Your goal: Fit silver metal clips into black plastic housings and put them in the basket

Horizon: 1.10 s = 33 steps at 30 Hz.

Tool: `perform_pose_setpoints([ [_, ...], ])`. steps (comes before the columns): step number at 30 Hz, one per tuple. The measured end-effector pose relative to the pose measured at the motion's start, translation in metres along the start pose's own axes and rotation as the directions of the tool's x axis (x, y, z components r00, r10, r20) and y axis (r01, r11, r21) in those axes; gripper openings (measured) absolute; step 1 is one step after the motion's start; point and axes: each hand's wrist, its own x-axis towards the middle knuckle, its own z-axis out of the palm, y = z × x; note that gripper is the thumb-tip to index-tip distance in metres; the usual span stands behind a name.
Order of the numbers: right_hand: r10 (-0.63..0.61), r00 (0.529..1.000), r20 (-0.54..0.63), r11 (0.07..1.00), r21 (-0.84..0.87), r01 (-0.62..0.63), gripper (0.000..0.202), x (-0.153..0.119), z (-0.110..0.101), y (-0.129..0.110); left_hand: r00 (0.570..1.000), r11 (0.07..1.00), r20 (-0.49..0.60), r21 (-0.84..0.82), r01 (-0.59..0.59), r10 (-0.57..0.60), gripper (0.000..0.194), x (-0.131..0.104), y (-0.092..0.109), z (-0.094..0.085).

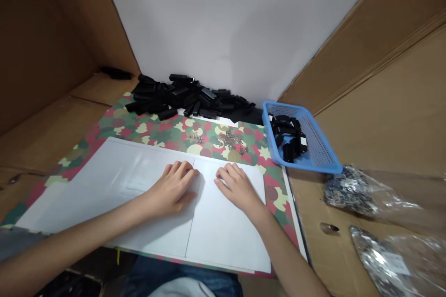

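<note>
My left hand point(174, 188) rests over the white sheets point(223, 222), its fingers bent; whatever may lie under its fingertips is too small to make out. My right hand point(235, 184) is a short way to the right, low over the sheet, fingers curled, the fingertips pointing left. No object can be made out in it. The hands are apart. Beyond them, small metal pieces point(230, 140) lie in a loose cluster on the camouflage-patterned cover point(167, 133), with a smaller group point(197, 138) to the left.
Black parts point(181, 95) are heaped at the back by the white wall. A blue basket point(318, 139) at the right holds more black parts point(287, 134). Clear plastic bags of metal pieces point(351, 190) lie on cardboard at the right. Cardboard walls stand on both sides.
</note>
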Motion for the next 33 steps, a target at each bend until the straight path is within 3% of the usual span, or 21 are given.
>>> perform_pose_setpoints([
  [6, -0.007, 0.995, -0.103, 1.0, -0.004, 0.006, 0.012, 0.003, 0.012, 0.004, 0.997, 0.99, -0.061, -0.134, 0.044, -0.053, 0.035, -0.003, 0.003, 0.01],
  [10, -0.022, 0.989, -0.143, 1.0, -0.001, 0.022, 0.011, 0.004, 0.016, 0.007, 0.995, 0.98, -0.065, -0.191, 0.055, -0.069, 0.032, 0.008, -0.01, 0.007],
  [12, -0.032, 0.987, -0.159, 0.999, 0.001, 0.032, 0.011, 0.005, 0.017, 0.008, 0.99, 0.986, -0.093, -0.138, 0.094, -0.108, 0.033, 0.025, -0.028, -0.005],
  [15, -0.04, 0.986, -0.165, 0.999, 0.011, 0.043, 0.012, 0.005, 0.016, 0.008, 0.947, 0.964, -0.206, 0.039, 0.262, -0.248, 0.035, 0.063, -0.062, -0.032],
  [18, -0.042, 0.986, -0.159, 0.998, 0.043, 0.049, 0.013, 0.005, 0.014, 0.008, 0.919, 0.938, -0.278, 0.122, 0.323, -0.281, 0.027, 0.103, -0.089, -0.055],
  [23, -0.04, 0.988, -0.152, 0.997, 0.058, 0.05, 0.011, 0.005, 0.012, 0.008, 0.872, 0.87, -0.377, 0.255, 0.422, -0.313, 0.032, 0.141, -0.104, -0.056],
  [29, -0.065, 0.98, -0.188, 0.998, 0.007, 0.067, 0.009, 0.005, 0.016, 0.008, 0.865, 0.835, -0.377, 0.309, 0.455, -0.332, 0.037, 0.152, -0.11, -0.049],
  [33, -0.085, 0.949, -0.305, 0.996, 0.009, 0.092, 0.014, 0.005, 0.014, 0.008, 0.863, 0.832, -0.378, 0.31, 0.46, -0.336, 0.044, 0.144, -0.107, -0.055],
])
